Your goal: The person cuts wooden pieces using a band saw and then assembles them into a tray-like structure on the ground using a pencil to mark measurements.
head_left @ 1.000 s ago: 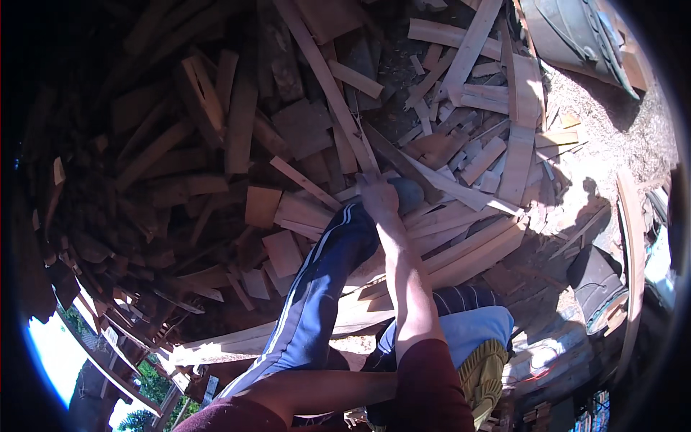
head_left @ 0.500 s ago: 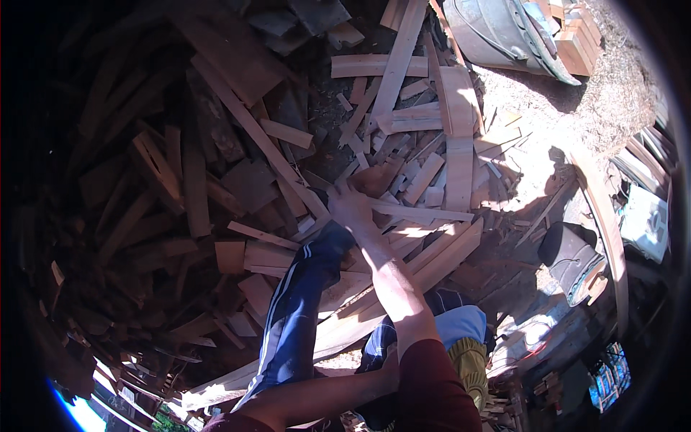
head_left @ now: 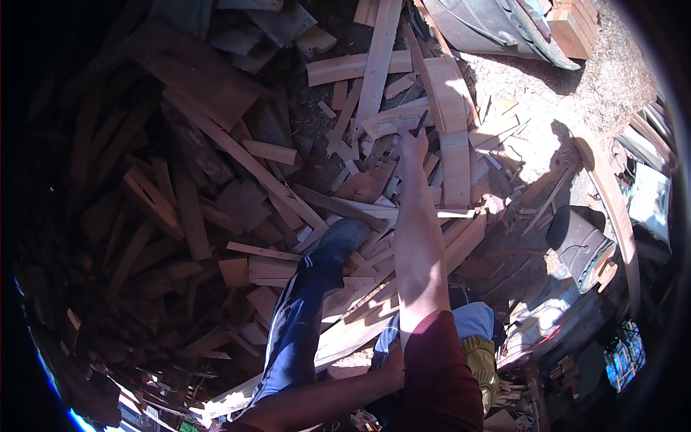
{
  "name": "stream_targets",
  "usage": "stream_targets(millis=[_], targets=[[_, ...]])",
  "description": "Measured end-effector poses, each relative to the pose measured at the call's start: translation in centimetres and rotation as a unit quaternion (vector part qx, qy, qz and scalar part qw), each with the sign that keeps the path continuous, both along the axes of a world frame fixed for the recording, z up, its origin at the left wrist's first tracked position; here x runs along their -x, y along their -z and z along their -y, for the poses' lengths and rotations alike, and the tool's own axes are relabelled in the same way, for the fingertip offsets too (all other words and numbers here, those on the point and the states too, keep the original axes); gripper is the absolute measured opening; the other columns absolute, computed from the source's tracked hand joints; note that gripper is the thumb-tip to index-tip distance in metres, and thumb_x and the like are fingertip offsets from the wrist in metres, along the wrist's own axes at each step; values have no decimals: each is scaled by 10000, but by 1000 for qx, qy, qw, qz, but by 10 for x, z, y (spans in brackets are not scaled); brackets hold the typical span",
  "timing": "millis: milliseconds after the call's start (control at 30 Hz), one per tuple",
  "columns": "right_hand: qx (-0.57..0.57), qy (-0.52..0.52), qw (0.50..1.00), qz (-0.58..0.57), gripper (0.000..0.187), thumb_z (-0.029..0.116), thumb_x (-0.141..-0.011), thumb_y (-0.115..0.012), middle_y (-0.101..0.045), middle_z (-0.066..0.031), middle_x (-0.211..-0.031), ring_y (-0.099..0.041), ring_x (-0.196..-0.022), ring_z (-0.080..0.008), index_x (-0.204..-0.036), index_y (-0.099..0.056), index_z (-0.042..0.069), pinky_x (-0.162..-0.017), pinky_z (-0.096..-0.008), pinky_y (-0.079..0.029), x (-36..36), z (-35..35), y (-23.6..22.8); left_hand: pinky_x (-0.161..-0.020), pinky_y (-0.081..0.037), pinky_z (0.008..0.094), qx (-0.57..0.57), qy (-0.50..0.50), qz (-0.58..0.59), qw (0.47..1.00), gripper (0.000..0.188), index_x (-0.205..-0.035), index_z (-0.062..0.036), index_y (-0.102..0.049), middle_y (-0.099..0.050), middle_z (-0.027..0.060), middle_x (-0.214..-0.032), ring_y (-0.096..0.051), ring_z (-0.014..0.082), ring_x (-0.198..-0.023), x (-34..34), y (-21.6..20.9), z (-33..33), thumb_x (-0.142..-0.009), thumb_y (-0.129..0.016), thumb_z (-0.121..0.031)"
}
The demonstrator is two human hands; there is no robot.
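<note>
My right hand (head_left: pixel 412 146) is stretched far forward over the wood scraps, its fingers closed. A thin dark stick-like object (head_left: pixel 422 121) pokes out beyond the fingers; its kind is too small to make out. Beneath and around this hand lie short pale offcuts, with a broad light board (head_left: pixel 455 169) just to its right and a short plank (head_left: pixel 396 119) beyond it. My left hand (head_left: pixel 393 366) rests near my lap, beside the right sleeve, and its fingers are hidden.
A large heap of split wood (head_left: pixel 191 201) fills the shaded left side. A metal tub (head_left: pixel 489 29) stands at the far right, with wooden blocks (head_left: pixel 574 30) behind it. A dark bucket (head_left: pixel 577 241) and a long curved board (head_left: pixel 612 205) are on the right. My leg (head_left: pixel 299 302) extends among planks.
My right hand has moved forward and to the right, from beside my foot to the scraps beyond. The view has shifted slightly. My left hand stays near my lap.
</note>
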State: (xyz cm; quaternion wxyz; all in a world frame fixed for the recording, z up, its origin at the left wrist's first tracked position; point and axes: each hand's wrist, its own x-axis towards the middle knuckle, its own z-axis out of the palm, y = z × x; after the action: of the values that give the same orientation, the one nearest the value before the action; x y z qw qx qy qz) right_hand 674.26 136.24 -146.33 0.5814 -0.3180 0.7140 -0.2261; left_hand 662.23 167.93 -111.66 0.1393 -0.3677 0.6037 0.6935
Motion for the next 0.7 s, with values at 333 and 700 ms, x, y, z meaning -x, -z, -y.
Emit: stream_targets(millis=[333, 700], targets=[[89, 136, 924, 345, 498, 92, -968, -707, -709, -114, -1186, -544, -650, -86, -1418, -524, -17, -439, -173, -363, 46, 140, -100, -821, -523, 473, -3, -26, 25, 999, 189, -909, -108, -805, -742, 110, -910, -723, 268, -907, -24, -12, 42, -857, -654, -209], [20, -246, 928, -278, 471, 304, -856, -776, -744, -106, -922, -729, -899, -309, -1272, -712, 92, -821, -432, -554, 172, -16, -38, -677, -527, 403, -4, -9, -2, 1000, 151, -835, -127, -803, -719, 70, -748, -728, 230, -772, -13, -13, 38, -832, -680, -215]])
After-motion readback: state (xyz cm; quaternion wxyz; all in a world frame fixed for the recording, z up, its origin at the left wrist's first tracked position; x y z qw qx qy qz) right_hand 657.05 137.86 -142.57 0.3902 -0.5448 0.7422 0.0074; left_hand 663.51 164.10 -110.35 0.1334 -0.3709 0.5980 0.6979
